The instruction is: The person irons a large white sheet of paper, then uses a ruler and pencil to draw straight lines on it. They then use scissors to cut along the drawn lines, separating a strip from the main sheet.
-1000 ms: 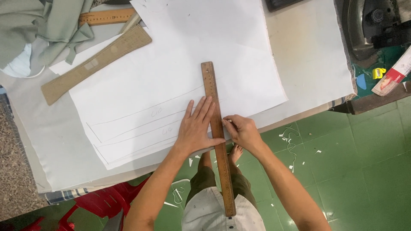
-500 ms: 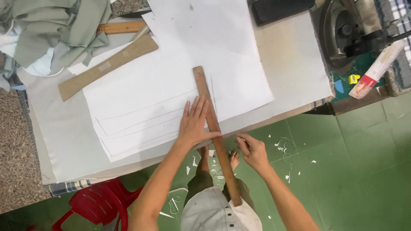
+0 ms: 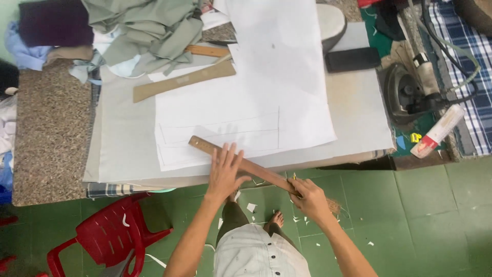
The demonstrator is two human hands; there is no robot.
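The left hand [image 3: 224, 173] lies flat, fingers spread wide, pressing down on a long wooden ruler [image 3: 241, 164] that runs slantwise from the lower edge of a large white paper sheet [image 3: 256, 87] out past the near edge of the desk [image 3: 359, 118]. The right hand [image 3: 309, 197] has its grip closed around the ruler's outer end, which overhangs the green tiled floor [image 3: 420, 205]; something thin and yellow shows at its fingertips, too small to make out.

Just beyond the left hand's fingertips, faint pencil lines cross the paper. Farther off on that side, a curved brown cardboard template [image 3: 182, 82] lies across the sheet's far corner, with a heap of grey-green cloth [image 3: 148, 31] beyond it. Well away on the right hand's side sits an iron [image 3: 410, 92]. A red plastic chair [image 3: 110, 236] stands below the left forearm.
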